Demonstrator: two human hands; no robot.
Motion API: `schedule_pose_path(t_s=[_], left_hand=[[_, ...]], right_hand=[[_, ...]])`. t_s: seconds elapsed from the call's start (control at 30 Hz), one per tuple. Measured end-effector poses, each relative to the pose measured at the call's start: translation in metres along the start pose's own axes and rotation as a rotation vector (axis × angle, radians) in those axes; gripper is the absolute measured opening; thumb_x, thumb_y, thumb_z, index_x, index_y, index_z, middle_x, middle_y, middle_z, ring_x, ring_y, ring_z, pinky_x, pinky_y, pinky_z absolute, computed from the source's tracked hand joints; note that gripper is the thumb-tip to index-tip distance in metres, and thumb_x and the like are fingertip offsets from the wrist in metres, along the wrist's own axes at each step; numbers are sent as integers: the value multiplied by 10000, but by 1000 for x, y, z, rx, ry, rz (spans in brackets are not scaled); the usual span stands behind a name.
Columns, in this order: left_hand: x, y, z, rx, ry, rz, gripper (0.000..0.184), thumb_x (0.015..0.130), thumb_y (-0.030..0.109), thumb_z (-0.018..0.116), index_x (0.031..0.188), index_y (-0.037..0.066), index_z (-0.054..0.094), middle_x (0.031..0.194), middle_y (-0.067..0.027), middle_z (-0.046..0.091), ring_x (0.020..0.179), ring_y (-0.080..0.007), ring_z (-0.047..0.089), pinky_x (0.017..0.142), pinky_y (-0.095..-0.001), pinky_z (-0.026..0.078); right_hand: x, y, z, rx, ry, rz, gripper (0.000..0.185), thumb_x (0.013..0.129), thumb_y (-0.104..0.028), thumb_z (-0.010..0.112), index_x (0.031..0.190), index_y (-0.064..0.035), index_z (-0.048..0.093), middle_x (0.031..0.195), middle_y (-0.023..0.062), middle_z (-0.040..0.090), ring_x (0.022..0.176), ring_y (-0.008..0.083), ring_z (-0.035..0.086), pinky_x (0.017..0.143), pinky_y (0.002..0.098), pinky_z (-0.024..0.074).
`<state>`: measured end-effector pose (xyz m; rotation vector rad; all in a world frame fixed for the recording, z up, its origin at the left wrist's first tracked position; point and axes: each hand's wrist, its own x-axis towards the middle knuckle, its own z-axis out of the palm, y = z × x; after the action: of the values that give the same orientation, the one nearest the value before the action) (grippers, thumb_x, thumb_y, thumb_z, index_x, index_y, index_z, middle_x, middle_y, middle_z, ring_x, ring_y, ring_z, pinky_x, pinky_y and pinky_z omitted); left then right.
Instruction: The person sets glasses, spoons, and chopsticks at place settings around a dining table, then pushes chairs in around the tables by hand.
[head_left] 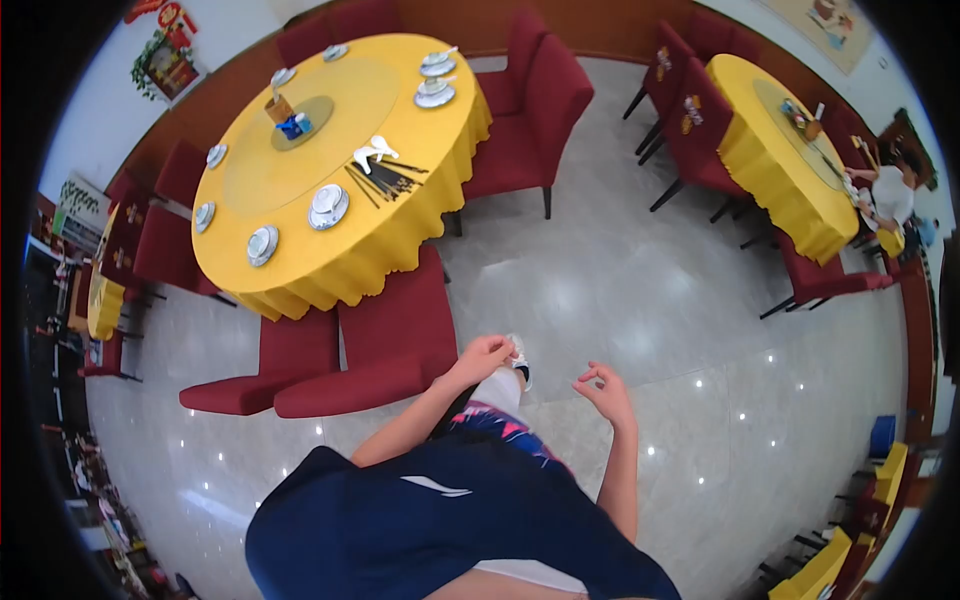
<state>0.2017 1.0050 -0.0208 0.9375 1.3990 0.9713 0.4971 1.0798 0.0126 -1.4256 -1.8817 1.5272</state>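
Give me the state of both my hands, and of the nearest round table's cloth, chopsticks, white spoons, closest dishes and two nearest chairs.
Left hand: fingers curled, nothing visibly held
Right hand: fingers bent, nothing visibly held
Yellow tablecloth: spread, edge hanging in folds
Chopsticks: lying loosely side by side
White spoons: lying by the chopsticks
Closest dishes: stacked
Two nearest chairs: upright, unoccupied

Red chairs (395, 335) placed side by side

Both are stood upright at near left, backs turned nearward, seats partly covered by the yellow tablecloth (340, 275). The seats are narrowly parted; whether the backs touch cannot be told.
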Motion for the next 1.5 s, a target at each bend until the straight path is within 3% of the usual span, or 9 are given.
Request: schedule_pose_path(t_s=[0.1, 0.3, 0.43, 0.67, 0.77, 0.93, 1.1, 1.33, 1.5], left_hand=[[55, -12, -23, 18, 106, -9, 276, 982, 234, 532, 926, -4, 661, 876, -52, 688, 823, -118, 631, 758, -269, 498], [137, 22, -88, -309, 337, -78, 215, 976, 218, 540, 966, 25, 633, 898, -54, 690, 802, -139, 641, 736, -275, 500], [154, 38, -128, -363, 488, -74, 195, 978, 209, 542, 981, 35, 629, 909, -51, 691, 801, -131, 642, 710, -269, 489], [146, 21, -160, -502, 877, -211, 190, 950, 204, 582, 974, 30, 653, 875, -42, 691, 789, -116, 644, 712, -272, 505], [164, -26, -159, -165, 1018, -316, 201, 922, 214, 614, 944, 21, 665, 815, -52, 690, 760, -123, 651, 694, -284, 513], [231, 25, -184, -47, 1159, -353, 192, 899, 173, 623, 1010, 19, 654, 853, -125, 703, 792, -184, 680, 739, -323, 530], [309, 109, -273, 567, 1121, -435, 254, 879, 182, 633, 1068, 13, 622, 935, -173, 691, 877, -339, 676, 753, -414, 532], [378, 73, -424, 543, 1351, -548, 363, 875, 300, 652, 1125, 40, 613, 949, -135, 674, 894, -331, 651, 780, -431, 506], [396, 28, -536, 652, 1493, -589, 706, 822, 418, 708, 1245, -96, 473, 1100, -296, 572, 1046, -452, 546, 895, -506, 451]], right_hand=[[70, -20, 9, -313, -136, -85, 272, 780, -261, 784, 915, -59, 661, 1373, 215, 518, 1262, 332, 512, 955, 426, 477], [177, -97, 14, -196, -427, -170, 286, 784, -294, 770, 886, -54, 654, 1217, 201, 610, 1125, 357, 582, 901, 397, 471], [250, -123, 7, -408, -461, -229, 288, 805, -300, 746, 916, -54, 646, 1067, 173, 639, 1052, 351, 600, 882, 397, 475], [391, -153, 46, -407, -784, -260, 326, 851, -296, 685, 1051, -44, 632, 1078, 163, 648, 1024, 323, 621, 880, 396, 486], [453, -172, 73, -520, -894, -436, 340, 857, -302, 671, 1076, -46, 620, 1090, 172, 640, 1041, 338, 612, 888, 415, 482], [559, -220, 93, -602, -1052, -537, 362, 869, -311, 646, 1118, -53, 594, 1110, 198, 613, 1091, 362, 574, 926, 443, 460], [655, -264, 97, -595, -1115, -514, 352, 878, -301, 639, 1122, -52, 587, 1121, 193, 611, 1084, 360, 579, 927, 439, 460], [719, -280, 101, -569, -1045, -390, 320, 889, -286, 629, 1096, -43, 601, 1052, 190, 646, 1004, 363, 612, 868, 420, 488], [703, -283, 70, -557, -683, -189, 311, 894, -262, 636, 1103, -33, 617, 1060, 181, 661, 985, 315, 638, 848, 392, 501]])
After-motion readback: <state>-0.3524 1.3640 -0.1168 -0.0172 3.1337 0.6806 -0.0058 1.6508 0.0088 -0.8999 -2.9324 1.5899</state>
